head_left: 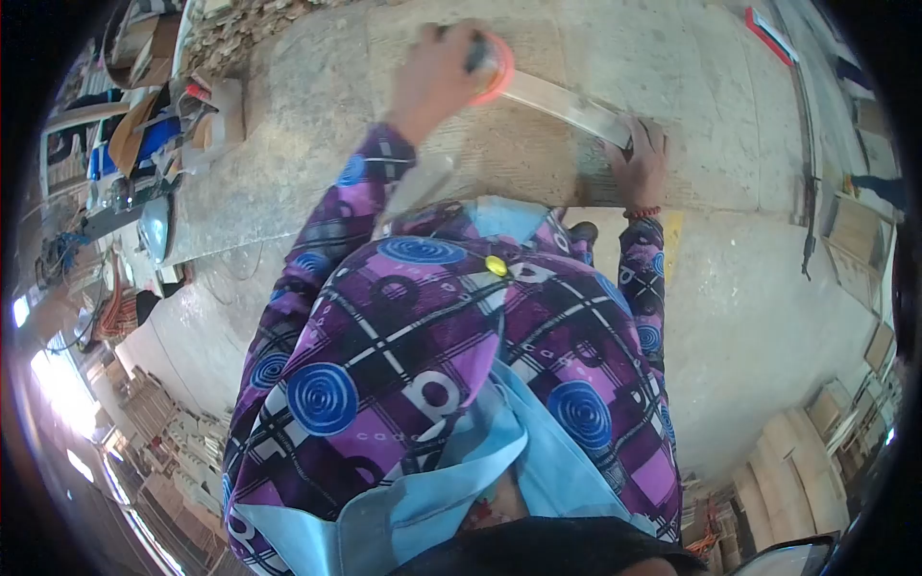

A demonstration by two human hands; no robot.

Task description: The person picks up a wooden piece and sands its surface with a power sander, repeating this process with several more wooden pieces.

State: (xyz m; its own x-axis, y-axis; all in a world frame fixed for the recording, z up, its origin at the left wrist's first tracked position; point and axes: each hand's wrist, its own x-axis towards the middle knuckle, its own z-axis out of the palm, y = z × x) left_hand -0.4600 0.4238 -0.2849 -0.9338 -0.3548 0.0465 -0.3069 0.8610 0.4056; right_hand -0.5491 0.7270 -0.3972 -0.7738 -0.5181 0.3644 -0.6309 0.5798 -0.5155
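Observation:
My left hand [437, 82], blurred by motion, is closed around a round tool with an orange-red rim [503, 69] and a dark part under the fingers. What kind of tool it is I cannot tell. It sits at the left end of a pale, flat wooden strip [567, 106], overlapping it in this view. At the strip's right end is my right hand [641, 158], its fingers bent over the wood; a red beaded bracelet circles that wrist. Beneath both lies a worn, dusty work surface [706, 106].
Small wood pieces [254, 29] are heaped at the back left. A red-and-white bar [771, 36] lies at the far right beside a long dark rod [810, 178]. Cardboard and tools [144, 130] crowd the left side; stacked wood [792, 470] stands at lower right.

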